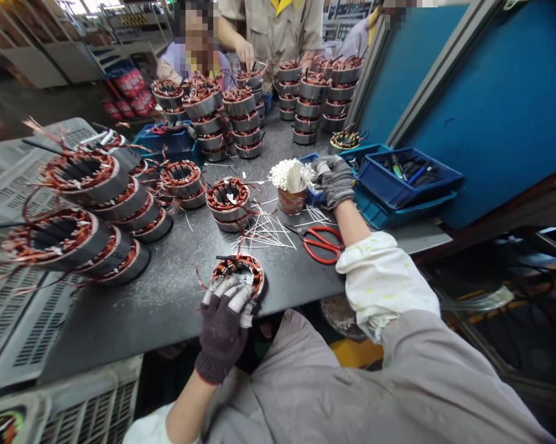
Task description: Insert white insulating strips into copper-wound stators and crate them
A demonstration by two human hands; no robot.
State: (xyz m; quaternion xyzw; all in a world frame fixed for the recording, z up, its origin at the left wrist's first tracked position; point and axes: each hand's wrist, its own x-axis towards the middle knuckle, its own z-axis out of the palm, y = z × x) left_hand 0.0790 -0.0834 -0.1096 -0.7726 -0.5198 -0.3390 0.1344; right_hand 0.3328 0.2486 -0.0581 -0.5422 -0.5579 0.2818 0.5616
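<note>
My left hand [225, 324], in a dark glove with pale fingertips, lies over the near side of a wire-wound motor stator [258, 277] at the table's front edge. Its fingers reach over the rim and grip it. My right hand [333, 179], in a grey striped glove, is at the right side of a cup [291, 201] packed with thin white sticks [287, 174]. Its fingers are curled together, and what they hold is hidden. Loose white strips [266, 231] lie between the stator and the cup. Red-handled scissors [323, 245] rest below the right hand.
Stacked stators [74, 240] stand at the left, and a shorter stack [228, 209] sits mid-table. More stacks [208, 126] line the back, where co-workers are. Blue bins [405, 194] with tools sit at the right, beside a blue panel [504, 98]. Grey plastic crates [23, 320] flank the table's left.
</note>
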